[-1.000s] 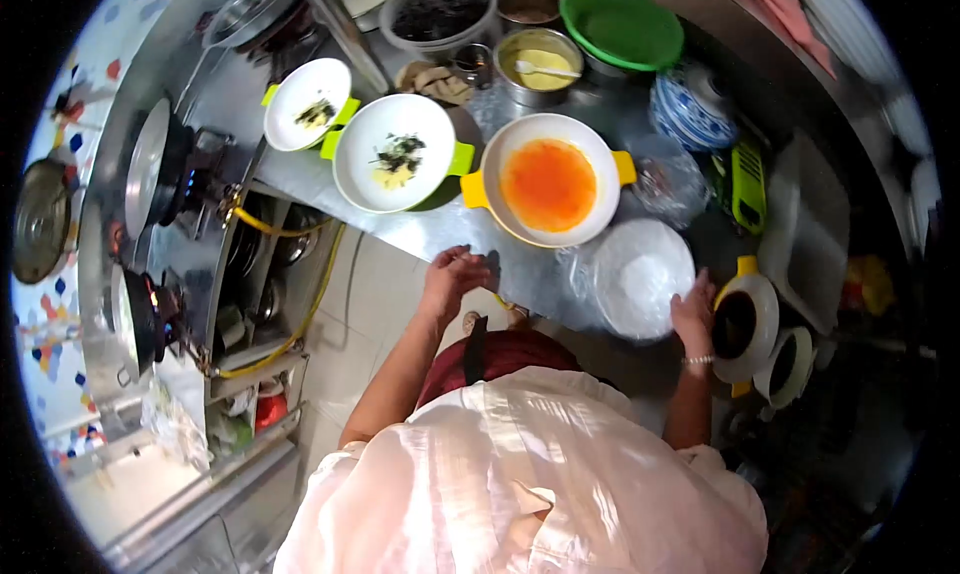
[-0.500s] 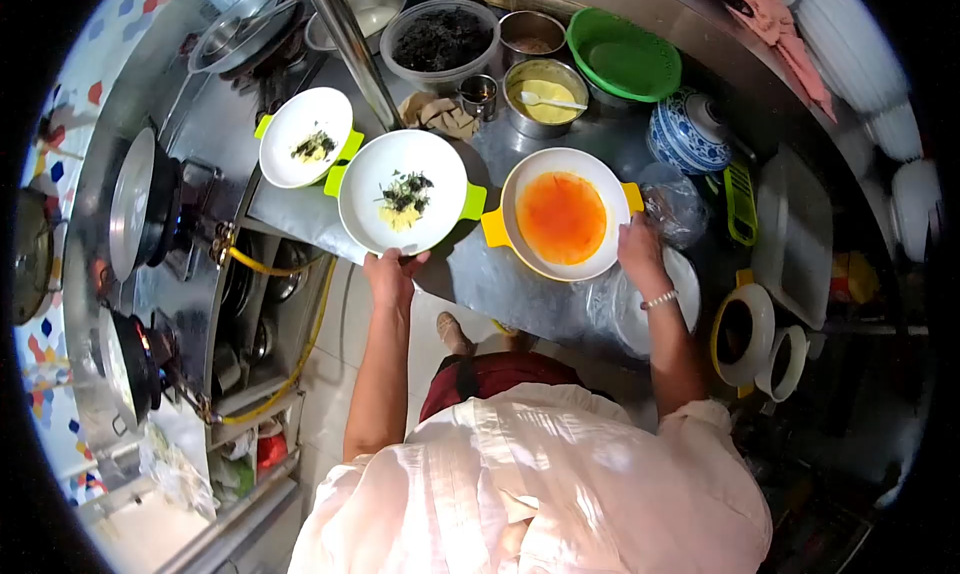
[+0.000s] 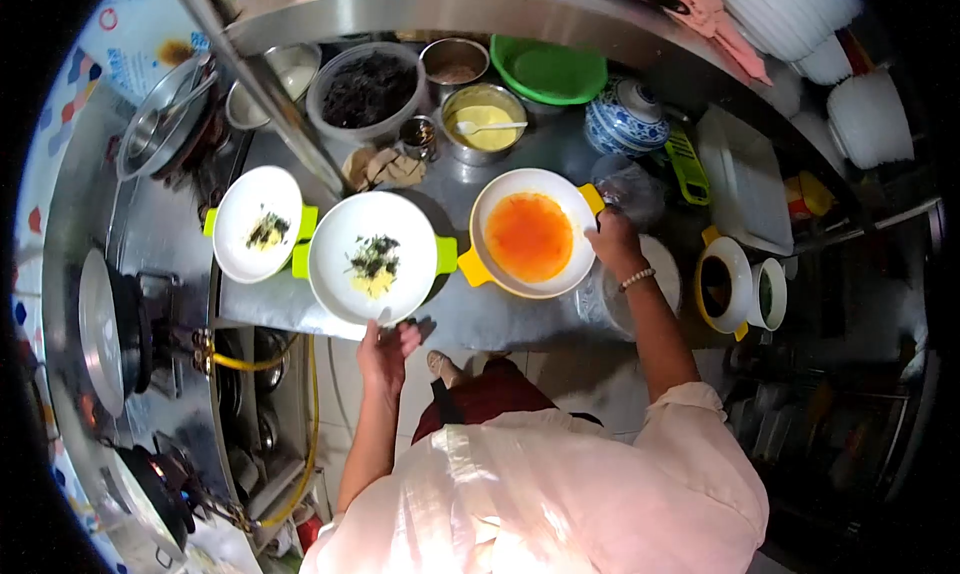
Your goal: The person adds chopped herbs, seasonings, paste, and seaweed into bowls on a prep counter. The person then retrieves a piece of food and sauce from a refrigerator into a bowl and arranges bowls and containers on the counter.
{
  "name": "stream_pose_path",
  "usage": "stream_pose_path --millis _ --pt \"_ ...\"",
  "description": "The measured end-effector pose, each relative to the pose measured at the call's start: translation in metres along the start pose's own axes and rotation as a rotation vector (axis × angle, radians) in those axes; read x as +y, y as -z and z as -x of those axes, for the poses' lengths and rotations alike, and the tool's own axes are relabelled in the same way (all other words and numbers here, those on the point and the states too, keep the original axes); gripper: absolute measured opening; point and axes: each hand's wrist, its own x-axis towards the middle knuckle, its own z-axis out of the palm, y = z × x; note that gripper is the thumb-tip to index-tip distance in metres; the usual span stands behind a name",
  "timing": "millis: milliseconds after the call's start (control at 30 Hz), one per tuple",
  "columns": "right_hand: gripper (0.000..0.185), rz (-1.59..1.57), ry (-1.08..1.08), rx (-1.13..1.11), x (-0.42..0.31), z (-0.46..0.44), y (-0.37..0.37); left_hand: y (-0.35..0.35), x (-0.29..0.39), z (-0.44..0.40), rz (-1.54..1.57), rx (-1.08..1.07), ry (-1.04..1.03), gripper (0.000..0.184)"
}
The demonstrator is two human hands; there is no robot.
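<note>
My left hand [image 3: 388, 352], fingers apart and holding nothing, is at the counter's front edge, by the near rim of a white bowl [image 3: 340, 284] with green handles. Yellow bits and dark shreds lie in that bowl. My right hand [image 3: 613, 239] is closed at the right rim of a yellow-handled bowl [image 3: 480, 224], just below its right handle; its fingertips are partly hidden. Orange-red liquid [image 3: 528, 237] covers that bowl's bottom. A smaller green-handled bowl [image 3: 235, 209] with similar bits stands at the left. Under my right forearm is a plastic-covered round dish [image 3: 655, 289].
Behind stand a tub of dark shreds [image 3: 365, 86], a steel pot of yellow paste [image 3: 482, 119], a green basin [image 3: 548, 69] and a blue-white jar [image 3: 628, 119]. Pans [image 3: 100, 329] sit on burners at left. More yellow-rimmed bowls [image 3: 738, 264] are at right.
The view has shifted and turned. My right hand has gone from the plastic-covered dish to the yellow-handled bowl. My left hand reached the middle bowl's near rim, then drew slightly away.
</note>
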Motion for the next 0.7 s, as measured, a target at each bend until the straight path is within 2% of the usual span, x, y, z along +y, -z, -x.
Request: stream_pose_path --millis 67,100,167,233,267,300,333,400,433,467,533,700 --pt "0.010 0.019 -0.045 0.173 -0.015 -0.022 0.028 0.000 -0.001 0.011 -0.076 0.036 0.056 0.046" --pt "0.011 -0.070 0.028 0.297 -0.014 -0.038 0.036 0.002 -0.003 0.013 -0.075 0.002 0.101 0.048" --pt "0.017 -0.075 0.354 0.353 -0.003 -0.083 0.041 -0.002 -0.013 0.022 -0.096 0.019 0.118 0.048" --pt "0.021 -1.185 -0.176 -0.037 -0.009 -0.128 0.028 -0.017 -0.016 0.029 -0.188 0.034 0.127 0.046" --pt "0.034 -1.445 -0.357 -0.120 -0.014 -0.145 0.024 -0.028 -0.018 0.032 -0.231 0.065 0.136 0.044" --pt "0.041 -1.561 -0.452 -0.112 -0.019 -0.163 0.017 -0.038 -0.021 0.034 -0.237 0.094 0.117 0.041" --pt "0.041 -1.573 -0.458 -0.120 -0.023 -0.180 0.010 -0.044 -0.024 0.033 -0.230 0.086 0.112 0.037" --pt "0.034 -1.710 -0.476 0.040 -0.030 -0.205 0.000 -0.064 -0.025 0.034 -0.264 0.090 0.077 0.034" --pt "0.026 -1.633 -0.407 0.040 -0.029 -0.210 -0.005 -0.069 -0.027 0.033 -0.270 0.105 0.077 0.034" --pt "0.026 -1.639 -0.418 0.027 -0.029 -0.209 -0.006 -0.073 -0.028 0.033 -0.282 0.088 0.051 0.033" --pt "0.020 -1.511 -0.403 0.120 -0.030 -0.206 0.003 -0.080 -0.030 0.032 -0.288 0.084 0.027 0.033" --pt "0.018 -1.430 -0.303 0.188 -0.017 -0.195 0.011 -0.097 -0.036 0.031 -0.368 0.101 0.036 0.033"
